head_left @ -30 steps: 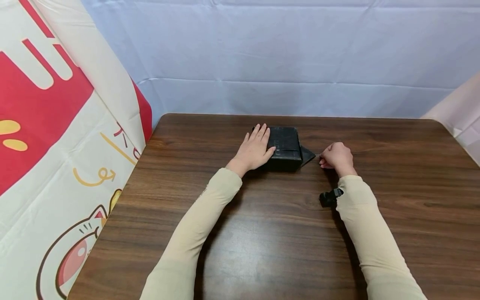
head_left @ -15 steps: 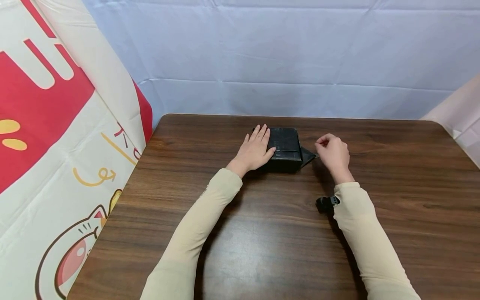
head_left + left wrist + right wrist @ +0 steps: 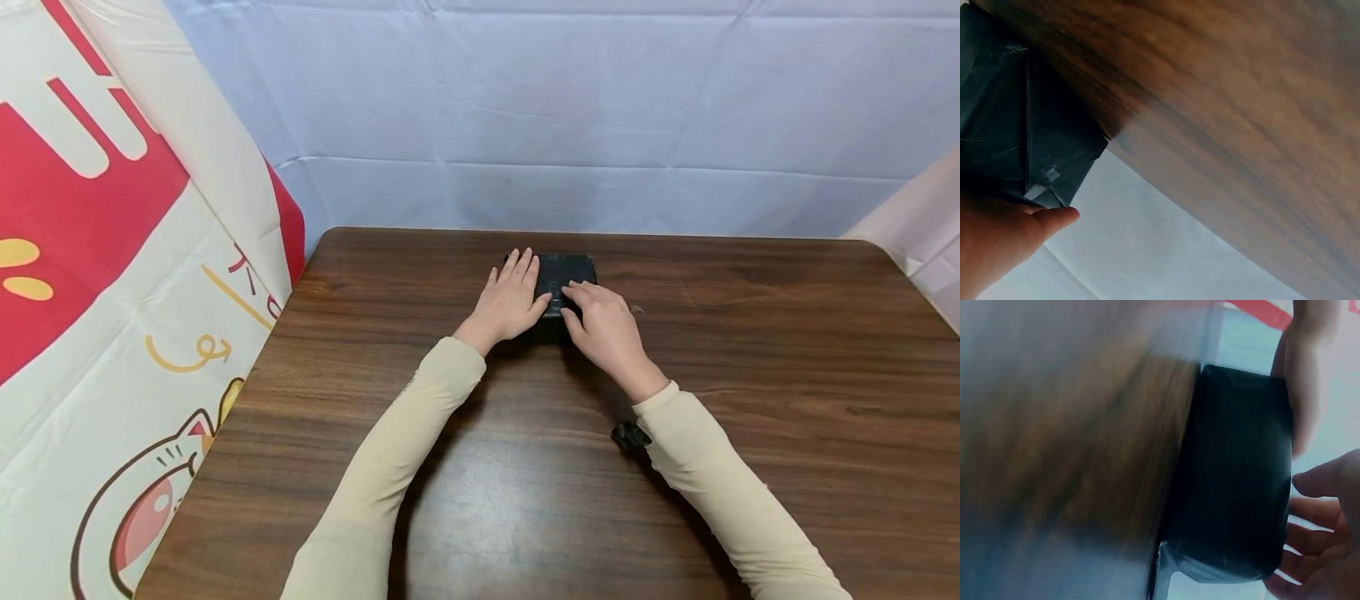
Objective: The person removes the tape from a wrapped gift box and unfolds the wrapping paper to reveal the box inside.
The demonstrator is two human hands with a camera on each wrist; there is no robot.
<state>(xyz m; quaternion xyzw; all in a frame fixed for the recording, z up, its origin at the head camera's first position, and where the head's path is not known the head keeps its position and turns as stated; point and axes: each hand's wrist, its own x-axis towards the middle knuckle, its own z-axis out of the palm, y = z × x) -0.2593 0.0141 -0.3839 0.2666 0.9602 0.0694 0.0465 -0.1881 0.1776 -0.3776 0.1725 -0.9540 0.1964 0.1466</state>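
A box wrapped in black sheet material (image 3: 570,268) lies near the far edge of the table. My left hand (image 3: 504,302) rests flat on its left part, fingers straight and spread. Over the right part of the top lies my right hand (image 3: 606,327), fingers lightly bent, fingertips close to the left thumb. A small pointed tip of wrapping (image 3: 637,309) shows just beyond the right hand, and the rest of that end is hidden under it. In the left wrist view, creased folds run down the near end of the black box (image 3: 997,119). The right wrist view shows its dark long side (image 3: 1235,469).
The brown wood-grain table (image 3: 480,500) reaches forward to a pale cloth backdrop (image 3: 525,108). A printed cloth (image 3: 90,250) in red and white hangs along the left side. A small black camera (image 3: 630,436) sits on the right wrist.
My right hand has moved left from the pointed flap at the box's right end, which its fingertips pinched, onto the top of the box. The left hand has stayed where it was.
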